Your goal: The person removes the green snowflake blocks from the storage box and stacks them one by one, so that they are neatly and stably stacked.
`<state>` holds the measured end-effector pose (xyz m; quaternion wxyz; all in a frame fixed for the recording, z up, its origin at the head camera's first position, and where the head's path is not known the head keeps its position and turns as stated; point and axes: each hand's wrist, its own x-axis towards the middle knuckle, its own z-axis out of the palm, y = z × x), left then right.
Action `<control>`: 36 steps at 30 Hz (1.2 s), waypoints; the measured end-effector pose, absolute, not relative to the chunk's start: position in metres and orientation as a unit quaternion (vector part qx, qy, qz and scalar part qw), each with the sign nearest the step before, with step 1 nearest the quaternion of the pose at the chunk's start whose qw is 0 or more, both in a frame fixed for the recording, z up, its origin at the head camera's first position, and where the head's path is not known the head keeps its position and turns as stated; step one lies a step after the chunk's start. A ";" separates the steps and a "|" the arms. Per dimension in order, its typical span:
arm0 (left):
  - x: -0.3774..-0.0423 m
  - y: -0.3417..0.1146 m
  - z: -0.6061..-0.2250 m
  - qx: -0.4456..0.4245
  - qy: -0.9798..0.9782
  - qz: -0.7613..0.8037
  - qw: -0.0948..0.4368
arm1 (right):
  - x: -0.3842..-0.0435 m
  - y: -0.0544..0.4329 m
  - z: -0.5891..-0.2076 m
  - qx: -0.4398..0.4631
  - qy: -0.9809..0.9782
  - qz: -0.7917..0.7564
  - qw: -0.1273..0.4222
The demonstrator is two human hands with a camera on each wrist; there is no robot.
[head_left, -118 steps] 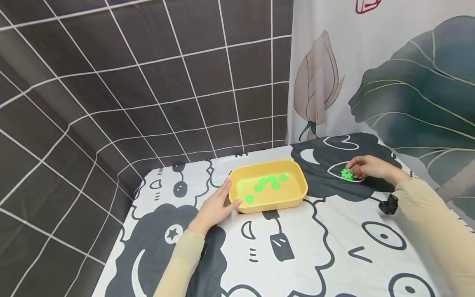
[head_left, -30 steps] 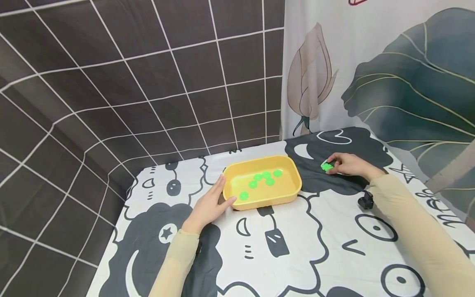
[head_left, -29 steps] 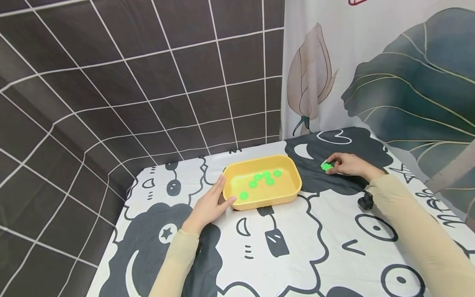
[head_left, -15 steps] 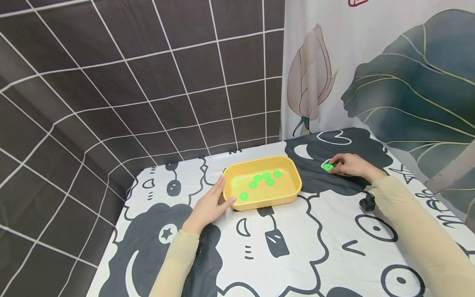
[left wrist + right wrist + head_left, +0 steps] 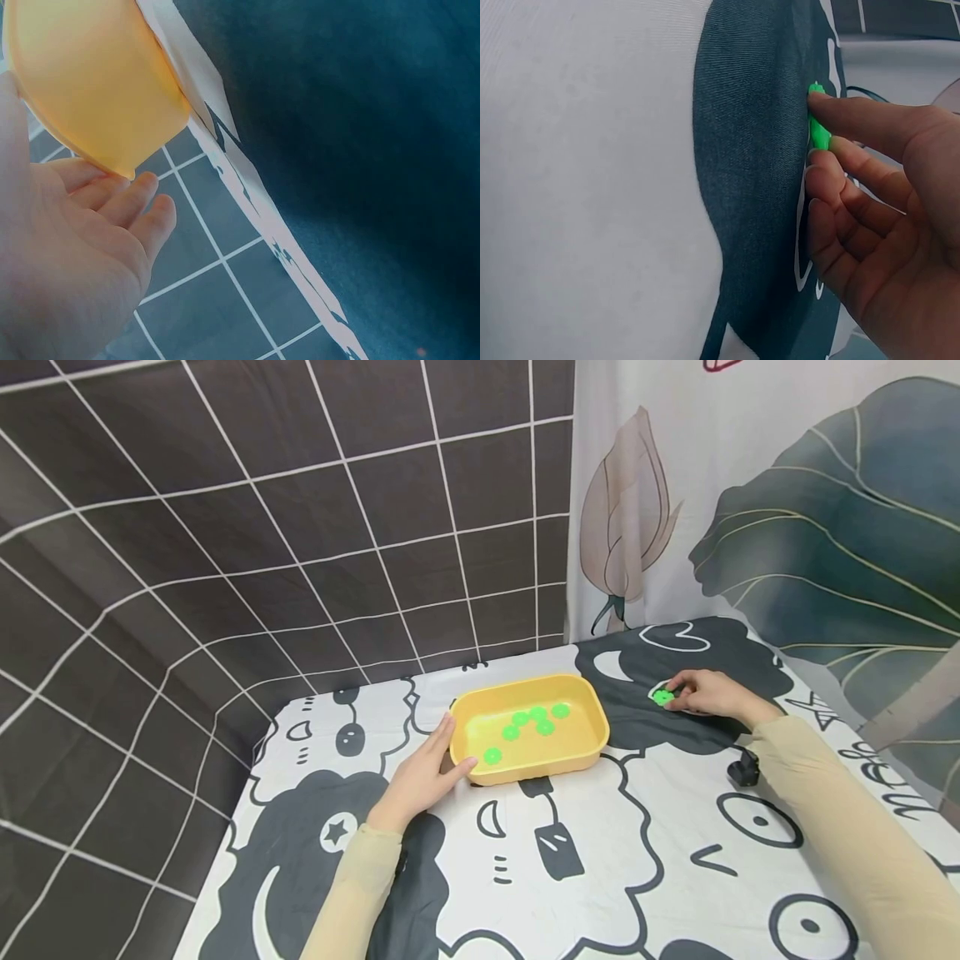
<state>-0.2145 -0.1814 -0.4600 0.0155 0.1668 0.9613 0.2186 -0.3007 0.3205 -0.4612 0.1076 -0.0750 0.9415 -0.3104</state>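
In the head view a yellow tray [image 5: 529,772] stands on the cloth, with several green notched plastic discs [image 5: 545,727] lying inside it. My left hand [image 5: 420,777] rests against the tray's left end, its fingers nearly straight along the wall and its thumb at the front-left corner. The left wrist view shows those fingers touching the tray's rim [image 5: 75,146]. To the right of the tray, my right hand [image 5: 711,692] pinches another green notched disc [image 5: 820,133] between thumb and fingers, close to the dark part of the cloth. Fingertips cover part of this disc.
A black-and-white cartoon-print cloth [image 5: 600,893] covers the tabletop. Behind it hangs a dark grid-patterned sheet [image 5: 360,527], and at the right back a white curtain [image 5: 633,510] with plant prints. A small black device [image 5: 744,770] sits at the right wrist.
Compared with about four seconds ago, my right hand is somewhat further left with the pinched disc, now turned more edge-on. Over the last second it barely shifts. The left hand and tray keep their places.
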 end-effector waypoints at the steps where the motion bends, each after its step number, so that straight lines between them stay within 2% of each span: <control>1: -0.214 -0.181 -0.460 0.167 0.961 0.219 0.015 | -0.300 0.320 -0.461 -0.075 0.942 -0.310 0.107; 36: -0.212 -0.181 -0.458 0.173 0.958 0.227 0.008 | -0.299 0.320 -0.462 -0.073 0.946 -0.301 0.096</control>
